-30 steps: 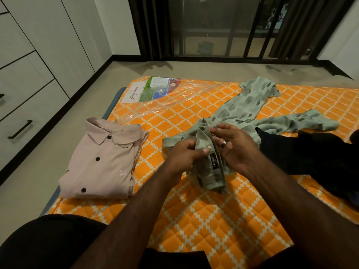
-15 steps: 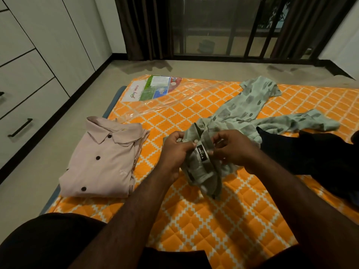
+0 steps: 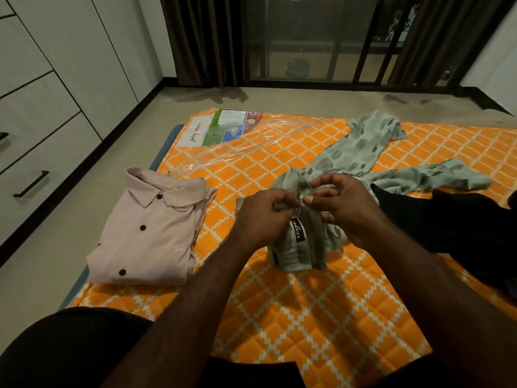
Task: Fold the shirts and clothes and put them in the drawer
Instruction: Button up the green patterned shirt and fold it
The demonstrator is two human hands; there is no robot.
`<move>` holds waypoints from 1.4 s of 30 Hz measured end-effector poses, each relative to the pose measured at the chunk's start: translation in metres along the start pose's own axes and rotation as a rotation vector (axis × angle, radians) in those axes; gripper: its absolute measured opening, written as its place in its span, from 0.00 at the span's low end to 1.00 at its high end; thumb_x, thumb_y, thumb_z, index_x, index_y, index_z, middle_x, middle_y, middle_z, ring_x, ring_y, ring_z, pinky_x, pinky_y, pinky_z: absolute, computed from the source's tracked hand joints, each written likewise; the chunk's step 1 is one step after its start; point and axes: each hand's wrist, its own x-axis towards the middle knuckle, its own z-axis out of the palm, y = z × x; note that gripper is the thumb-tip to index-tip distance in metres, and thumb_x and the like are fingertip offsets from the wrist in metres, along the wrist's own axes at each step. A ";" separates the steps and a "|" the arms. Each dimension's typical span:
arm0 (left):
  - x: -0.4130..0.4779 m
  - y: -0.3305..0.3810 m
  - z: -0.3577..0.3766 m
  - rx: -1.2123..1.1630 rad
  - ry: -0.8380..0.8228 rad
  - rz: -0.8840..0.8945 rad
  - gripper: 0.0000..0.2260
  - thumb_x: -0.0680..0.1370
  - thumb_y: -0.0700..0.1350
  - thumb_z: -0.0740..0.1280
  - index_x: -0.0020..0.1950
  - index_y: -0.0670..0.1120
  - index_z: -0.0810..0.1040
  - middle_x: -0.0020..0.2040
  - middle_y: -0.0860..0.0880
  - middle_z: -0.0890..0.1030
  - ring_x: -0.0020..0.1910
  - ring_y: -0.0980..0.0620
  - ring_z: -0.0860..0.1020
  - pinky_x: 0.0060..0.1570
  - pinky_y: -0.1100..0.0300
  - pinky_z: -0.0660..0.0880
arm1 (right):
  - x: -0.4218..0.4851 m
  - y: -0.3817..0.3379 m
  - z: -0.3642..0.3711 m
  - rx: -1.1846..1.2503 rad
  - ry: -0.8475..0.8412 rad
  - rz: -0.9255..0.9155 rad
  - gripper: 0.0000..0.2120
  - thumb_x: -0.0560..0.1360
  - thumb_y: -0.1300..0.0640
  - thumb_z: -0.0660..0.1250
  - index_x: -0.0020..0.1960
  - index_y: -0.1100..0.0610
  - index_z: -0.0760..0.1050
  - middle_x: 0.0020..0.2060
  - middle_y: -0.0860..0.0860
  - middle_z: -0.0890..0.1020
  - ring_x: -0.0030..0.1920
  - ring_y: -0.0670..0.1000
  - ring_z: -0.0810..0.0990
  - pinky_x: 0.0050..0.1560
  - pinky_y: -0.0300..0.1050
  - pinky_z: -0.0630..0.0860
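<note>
An orange quilted mattress (image 3: 293,317) lies on the floor (image 3: 307,99). A clear plastic wrapper (image 3: 223,141) rests on its far corner. Dark curtains (image 3: 201,37) flank the window (image 3: 307,37).

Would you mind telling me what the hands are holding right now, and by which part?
Both the left hand and right hand pinch the green patterned shirt at its collar, near the label.

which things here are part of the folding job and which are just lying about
Part of the job: green shirt held at the collar by left hand and right hand; folded pink shirt; dark clothes; drawers.

Lying about: plastic wrap; leaflet; mattress.
</note>
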 end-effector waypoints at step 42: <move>0.000 -0.008 0.006 -0.082 0.133 0.036 0.07 0.76 0.43 0.75 0.51 0.52 0.80 0.33 0.55 0.81 0.28 0.61 0.77 0.28 0.67 0.68 | 0.001 0.013 0.008 -0.254 -0.007 -0.169 0.09 0.73 0.71 0.73 0.49 0.61 0.81 0.40 0.64 0.84 0.37 0.57 0.83 0.36 0.45 0.81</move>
